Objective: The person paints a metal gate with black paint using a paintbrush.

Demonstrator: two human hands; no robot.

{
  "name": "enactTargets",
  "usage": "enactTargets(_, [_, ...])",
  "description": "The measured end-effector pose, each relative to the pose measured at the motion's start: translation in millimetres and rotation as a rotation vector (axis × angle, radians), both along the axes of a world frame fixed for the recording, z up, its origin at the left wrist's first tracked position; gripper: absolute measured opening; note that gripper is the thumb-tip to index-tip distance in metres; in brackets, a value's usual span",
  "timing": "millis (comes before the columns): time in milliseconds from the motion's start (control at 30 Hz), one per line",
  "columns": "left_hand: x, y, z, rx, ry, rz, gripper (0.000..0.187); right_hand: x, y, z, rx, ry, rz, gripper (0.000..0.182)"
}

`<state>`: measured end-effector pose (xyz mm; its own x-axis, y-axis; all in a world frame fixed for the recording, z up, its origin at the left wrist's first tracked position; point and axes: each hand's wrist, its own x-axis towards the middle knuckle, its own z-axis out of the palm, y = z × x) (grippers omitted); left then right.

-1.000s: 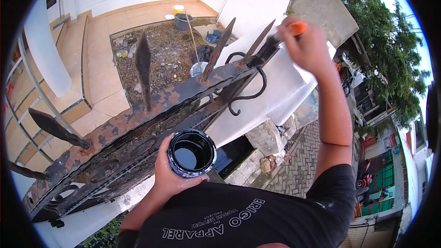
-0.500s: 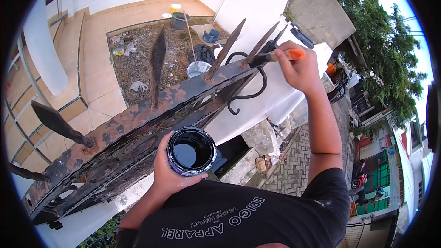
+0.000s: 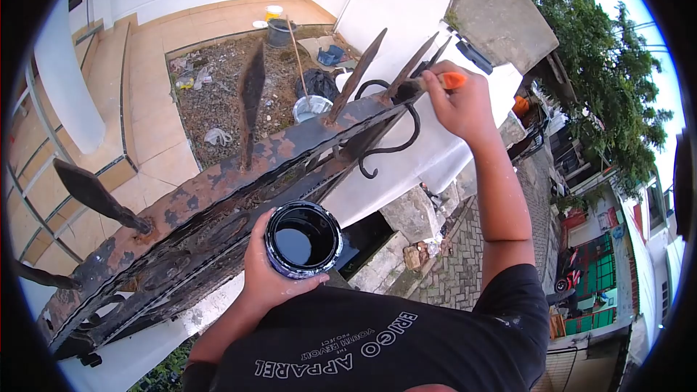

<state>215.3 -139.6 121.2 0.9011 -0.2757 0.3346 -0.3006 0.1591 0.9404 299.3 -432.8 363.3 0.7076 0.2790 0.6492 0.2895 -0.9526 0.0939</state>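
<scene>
My left hand (image 3: pixel 272 276) is closed round an open can of black paint (image 3: pixel 301 239), held close to my chest. At the far end of a rusty metal fence (image 3: pixel 189 199), my right hand (image 3: pixel 461 105) grips a paintbrush (image 3: pixel 453 80) with an orange handle. Its dark bristles rest on the fence's top rail, near the base of a pointed spike (image 3: pixel 409 65). Rust patches and flaking paint cover the nearer part of the rail. A curled iron scroll (image 3: pixel 406 134) hangs just below the brush.
Beyond the fence lies a gravel bed (image 3: pixel 218 94) with a dark bucket (image 3: pixel 282 33), a pail holding a stick (image 3: pixel 312 107) and a black plastic bag (image 3: pixel 317 84). More spikes, such as this one (image 3: pixel 251 101), stick up along the rail. Brick paving (image 3: pixel 465 247) runs below on the right.
My right hand and the brush have shifted slightly left along the rail, towards the spike's base. The left hand holds the paint can in the same place.
</scene>
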Motion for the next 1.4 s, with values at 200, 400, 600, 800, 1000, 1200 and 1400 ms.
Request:
enactTargets(200, [-1.7, 2.1, -0.3, 0.034, -0.021, -0.006, 0.117, -3.1, -4.4, -2.5, 0.123, -0.009, 0.008, 0.014])
enactTargets(400, [-3.2, 6.3, 2.7, 0.007, 0.003, -0.029, 0.116, -32.6, -28.8, -10.8, 0.297, -0.11, -0.019, 0.011])
enactTargets(600, [-3.6, 5.6, 5.7, 0.045, -0.02, -0.011, 0.116, -25.9, -42.2, -64.7, 0.689, -0.417, 0.158, 0.011])
enactTargets(800, [-3.3, 2.9, 8.2, 0.015, -0.04, -0.018, 0.118, -26.7, -42.2, -123.8, 0.879, -0.531, 0.213, 0.008])
enactTargets(1000, [-2.8, -0.7, 11.2, 0.083, -0.118, -0.029, 0.12, -29.1, -42.4, -123.1, 0.895, -0.491, 0.205, 0.009])
enactTargets(1200, [-3.5, -5.4, 11.4, 0.077, -0.082, -0.063, 0.123, -23.6, -38.9, -130.2, 0.979, -0.468, 0.219, 0.011])
enactTargets(1400, [0.5, -9.1, 13.8, 0.039, -0.074, -0.05, 0.124, -26.7, -45.7, -139.0, 1.073, -0.57, 0.269, 0.009])
